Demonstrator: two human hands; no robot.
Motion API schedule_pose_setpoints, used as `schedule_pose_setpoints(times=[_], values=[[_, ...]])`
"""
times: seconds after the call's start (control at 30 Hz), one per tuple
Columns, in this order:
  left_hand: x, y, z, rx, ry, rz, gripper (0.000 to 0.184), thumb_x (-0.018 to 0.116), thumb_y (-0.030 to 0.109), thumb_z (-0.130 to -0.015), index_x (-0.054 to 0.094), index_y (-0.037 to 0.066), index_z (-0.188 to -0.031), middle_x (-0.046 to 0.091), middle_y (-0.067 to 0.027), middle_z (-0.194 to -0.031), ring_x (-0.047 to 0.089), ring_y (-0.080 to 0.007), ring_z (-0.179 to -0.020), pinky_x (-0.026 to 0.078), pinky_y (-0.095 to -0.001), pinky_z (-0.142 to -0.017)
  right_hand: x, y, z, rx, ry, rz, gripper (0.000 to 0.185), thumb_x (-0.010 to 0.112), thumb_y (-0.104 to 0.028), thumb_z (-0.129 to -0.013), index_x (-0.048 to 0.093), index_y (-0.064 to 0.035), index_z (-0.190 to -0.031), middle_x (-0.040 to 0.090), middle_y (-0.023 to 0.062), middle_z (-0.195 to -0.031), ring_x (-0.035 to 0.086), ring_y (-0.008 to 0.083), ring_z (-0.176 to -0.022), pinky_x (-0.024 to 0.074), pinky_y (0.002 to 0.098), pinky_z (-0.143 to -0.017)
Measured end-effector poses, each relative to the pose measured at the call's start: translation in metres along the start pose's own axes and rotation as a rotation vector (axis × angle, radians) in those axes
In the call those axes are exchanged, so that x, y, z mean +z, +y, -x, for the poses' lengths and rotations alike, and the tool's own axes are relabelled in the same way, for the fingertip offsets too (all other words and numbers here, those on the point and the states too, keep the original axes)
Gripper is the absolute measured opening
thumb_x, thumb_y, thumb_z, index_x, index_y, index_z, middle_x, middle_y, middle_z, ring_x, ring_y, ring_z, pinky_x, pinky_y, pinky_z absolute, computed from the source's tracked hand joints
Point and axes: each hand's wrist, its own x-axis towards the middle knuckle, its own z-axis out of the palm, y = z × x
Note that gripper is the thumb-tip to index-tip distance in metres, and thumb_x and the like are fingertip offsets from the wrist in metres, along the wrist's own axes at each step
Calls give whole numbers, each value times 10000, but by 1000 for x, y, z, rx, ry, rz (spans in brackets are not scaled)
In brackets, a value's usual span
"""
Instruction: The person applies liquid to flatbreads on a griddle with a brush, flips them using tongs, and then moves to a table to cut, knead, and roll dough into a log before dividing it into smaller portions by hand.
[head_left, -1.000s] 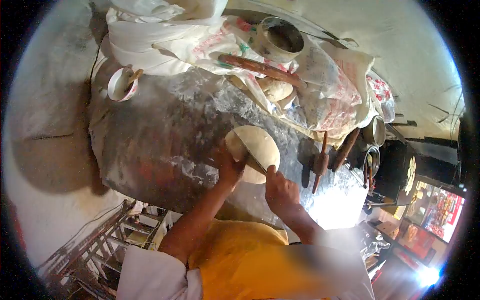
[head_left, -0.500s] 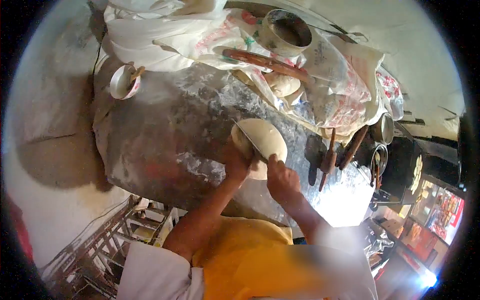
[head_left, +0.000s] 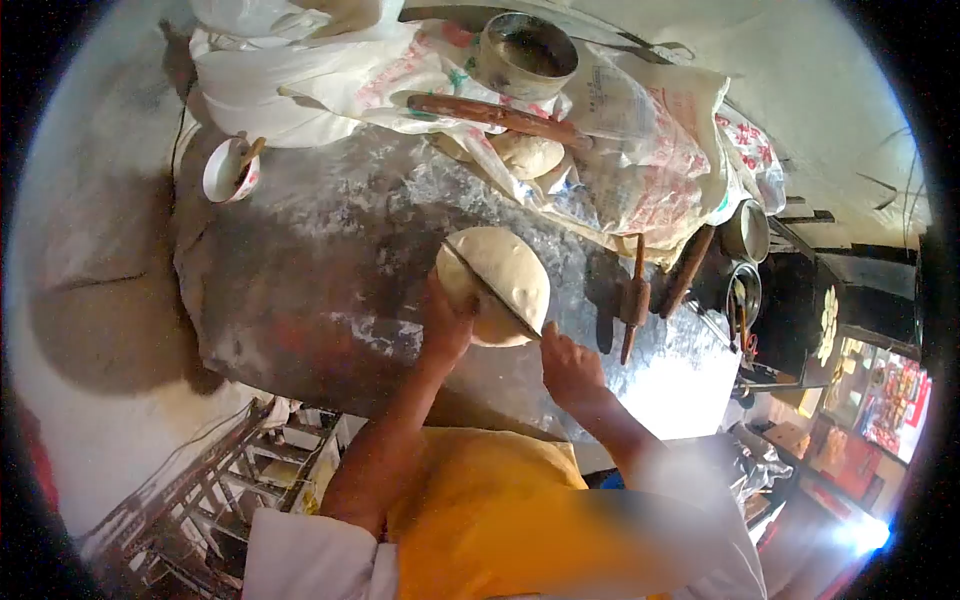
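Note:
A large pale round of dough (head_left: 515,270) sits on the dark floured work table (head_left: 300,260). A long, narrow knife (head_left: 490,287) lies diagonally across the dough, its tip at the upper left edge. My right hand (head_left: 570,365) is closed round the knife's handle at the lower right, just off the dough. My left hand (head_left: 447,318) holds the dough's near left side, with the thumb toward the blade and some fingers hidden. How deep the blade sits in the dough, I cannot tell.
Farther back, plastic sacks (head_left: 640,170) partly cover another dough piece (head_left: 530,155). A long wooden stick (head_left: 500,115) and a metal pot (head_left: 528,60) rest on them. Rolling pins (head_left: 635,300) lie at right. A bowl (head_left: 222,172) with a wooden-handled tool stands at far left.
My right hand has drawn the knife toward the lower right, so the handle is farther from the dough's middle. My left hand stays on the dough. The whole view has shifted slightly.

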Motion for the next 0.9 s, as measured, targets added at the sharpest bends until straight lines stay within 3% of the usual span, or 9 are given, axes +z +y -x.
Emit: schedule_pose_setpoints(times=[0.23,0.33,0.43,0.5,0.57,0.63,0.73,0.77,0.9], values=[[-13,14,48,-140,-214,236,783,743,86,-807,357,-24,-1479,484,-238,-1411,482,-381,-1299,364,-466,-1134,33,10,-34,-76,201,41,580,610,-179,-906,459,49,-1417,677,141,-941,691,256,-691,545,412,-523],[-19,-10,94,-313,-455,201,797,763,101,-799,373,-16,-1484,460,-217,-1425,416,-375,-1361,336,-464,-1153,19,23,-18,-13,49,-116,549,662,-106,-865,463,16,-1362,680,183,-974,706,311,-753,561,432,-541],[-34,0,86,-78,-383,45,957,837,179,-764,306,87,-1554,375,-161,-1548,347,-329,-1441,330,-496,-1174,46,61,62,75,37,-315,523,663,-91,-872,448,20,-1335,682,211,-996,708,359,-779,572,465,-563],[-46,82,27,414,-392,-398,914,826,187,-769,352,127,-1549,375,-173,-1557,355,-388,-1437,276,-544,-1198,59,71,100,112,6,-349,500,655,-106,-892,449,12,-1332,680,223,-1000,709,369,-792,567,476,-564],[-26,121,-11,709,-511,-723,884,819,166,-763,396,158,-1539,414,-179,-1527,374,-417,-1419,286,-586,-1178,35,68,124,356,14,-701,109,592,-125,-959,510,-64,-995,655,219,-762,635,476,-643,505,560,-558],[12,106,-46,939,-487,-926,816,804,176,-759,472,179,-1504,455,-151,-1507,427,-403,-1380,311,-603,-1153,23,62,131,421,44,-773,104,597,-115,-958,525,-61,-1011,663,232,-810,636,491,-678,504,562,-577],[37,100,-80,914,-611,-960,636,738,121,-770,610,203,-1388,559,-155,-1386,512,-394,-1278,381,-576,-1100,14,51,116,458,196,-717,138,611,-130,-959,551,-75,-1071,669,223,-924,652,477,-770,520,542,-608],[26,115,-85,742,-726,-876,651,775,162,-749,610,202,-1377,612,-165,-1312,568,-402,-1213,432,-544,-1061,13,50,107,417,316,-601,176,620,-155,-962,563,-91,-1116,666,203,-990,667,448,-827,538,520,-620],[-74,112,-81,553,-518,-613,681,803,177,-729,584,106,-1371,650,-164,-1240,641,-383,-1101,508,-510,-940,34,61,72,241,492,-502,247,602,-88,-943,604,-77,-1190,648,196,-1010,655,410,-783,546,499,-607]])
